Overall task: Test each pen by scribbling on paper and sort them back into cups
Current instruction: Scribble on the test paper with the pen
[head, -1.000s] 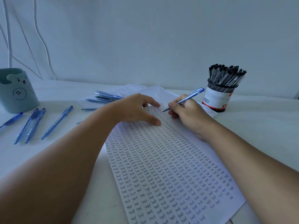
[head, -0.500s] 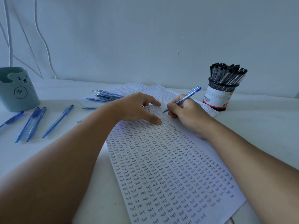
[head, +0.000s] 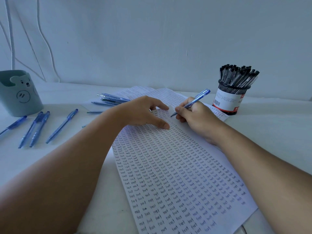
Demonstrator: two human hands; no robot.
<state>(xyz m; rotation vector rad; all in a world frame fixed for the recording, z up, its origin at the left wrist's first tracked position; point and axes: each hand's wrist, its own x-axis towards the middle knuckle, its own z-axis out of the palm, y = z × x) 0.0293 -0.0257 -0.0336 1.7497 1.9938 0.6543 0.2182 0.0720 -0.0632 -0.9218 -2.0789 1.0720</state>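
Little has moved: right hand (head: pixel 195 119) grips the blue pen (head: pixel 190 103), left hand (head: pixel 143 112) flat on "test"-covered paper (head: pixel 177 174).

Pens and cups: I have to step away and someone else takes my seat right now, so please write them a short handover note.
Right hand grips a blue pen, tip at the far end of the paper sheet. Left hand rests open on that sheet, holding it flat.
Done: the sheet is nearly full of rows of "test". The mesh cup at far right is packed with black-capped pens.
Left: four loose blue pens lie left of the sheet, a pile of blue pens beyond the left hand. None show in the bear cup at far left; its inside is hidden.
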